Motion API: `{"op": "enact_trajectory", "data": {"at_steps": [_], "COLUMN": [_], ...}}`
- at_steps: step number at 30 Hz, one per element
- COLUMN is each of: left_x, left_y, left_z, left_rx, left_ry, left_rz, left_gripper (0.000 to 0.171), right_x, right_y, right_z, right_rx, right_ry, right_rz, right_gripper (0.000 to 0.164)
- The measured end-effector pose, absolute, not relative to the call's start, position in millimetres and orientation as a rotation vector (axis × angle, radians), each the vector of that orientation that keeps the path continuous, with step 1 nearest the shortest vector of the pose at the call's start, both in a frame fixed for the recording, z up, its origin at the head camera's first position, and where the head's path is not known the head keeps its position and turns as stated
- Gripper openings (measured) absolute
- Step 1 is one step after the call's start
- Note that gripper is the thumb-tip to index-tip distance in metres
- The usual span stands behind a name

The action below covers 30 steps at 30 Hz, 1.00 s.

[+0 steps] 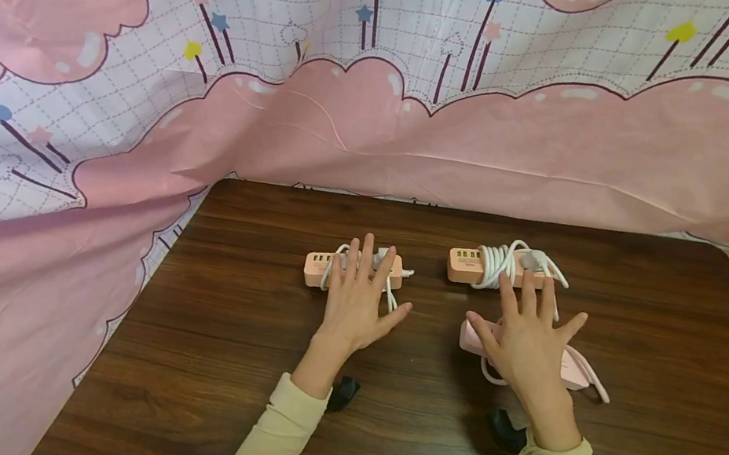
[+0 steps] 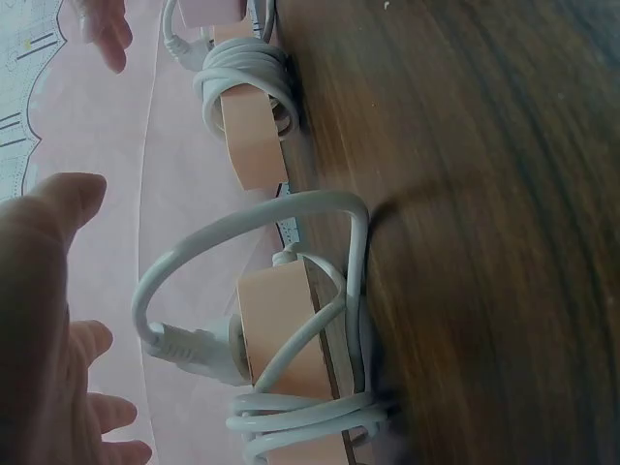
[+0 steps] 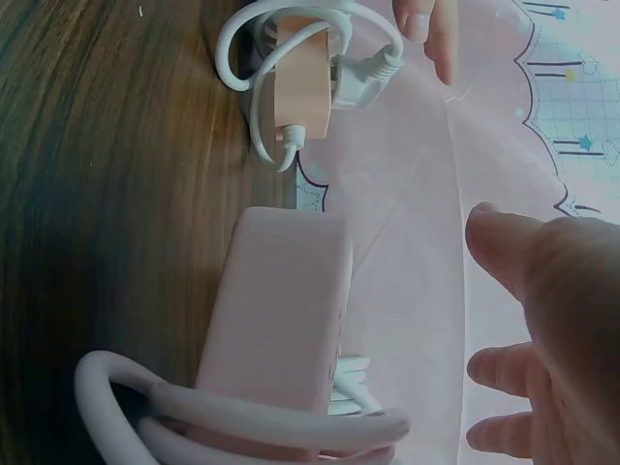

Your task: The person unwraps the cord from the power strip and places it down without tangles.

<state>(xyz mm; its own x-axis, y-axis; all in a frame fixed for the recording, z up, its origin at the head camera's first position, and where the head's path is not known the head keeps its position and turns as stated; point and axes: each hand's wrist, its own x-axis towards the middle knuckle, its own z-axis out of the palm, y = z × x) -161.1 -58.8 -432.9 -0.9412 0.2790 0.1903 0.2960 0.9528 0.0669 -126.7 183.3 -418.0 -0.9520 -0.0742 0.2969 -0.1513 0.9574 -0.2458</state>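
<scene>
My left hand (image 1: pixel 353 301), fingers spread, hovers over a peach power strip (image 1: pixel 317 272) and hides its middle. In the left wrist view that strip's white cord (image 2: pixel 223 228) loops up to a plug (image 2: pixel 199 351) seated in its side, and the hand (image 2: pixel 48 320) is apart from it. Beneath my right hand (image 1: pixel 527 349), also spread wide and holding nothing, lies a pink power strip (image 1: pixel 574 372), partly covered. The right wrist view shows its thick pink cord (image 3: pixel 262 417) wound round it. Beyond those fingertips sits a second peach power strip (image 1: pixel 465 267), wrapped in white cord (image 1: pixel 497 267).
All three strips lie on a dark wooden table (image 1: pixel 221 364). A pink and white patterned cloth (image 1: pixel 457 139) hangs behind its back edge and along the left side. Small black pieces (image 1: pixel 344 394) show at both wrists.
</scene>
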Motion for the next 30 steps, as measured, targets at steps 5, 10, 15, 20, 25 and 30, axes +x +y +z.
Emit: {"op": "enact_trajectory", "data": {"at_steps": [5,10,15,20,25,30], "left_x": [-161,-163,-164,-166,-168,-169], "left_y": [-66,-82,-99,-115,-128,-141], "left_z": [-433,-435,-438,-441,-445,-451], "left_rx": [-0.415,-0.395,-0.361,-0.319,-0.274,-0.265], "left_ry": [-2.919,-2.898,-2.892,-2.888,-2.899,-2.877], "left_rz": [-0.140,-0.231,-0.332,-0.460,-0.588,-0.680], "left_gripper": [0.086,0.084,0.082,0.083,0.083,0.083], "right_x": [-128,-130,-133,-136,-140,-144], "right_y": [181,177,171,163,152,141], "right_z": [-420,-421,-422,-424,-425,-425], "right_rx": [0.212,0.276,0.335,0.368,0.371,0.377], "right_ry": [-2.741,-2.647,-2.606,-2.534,-2.479,-2.462], "right_rz": [0.461,0.532,0.573,0.645,0.746,0.859], "right_gripper": [0.069,0.062,0.055,0.049,0.042,0.034]}}
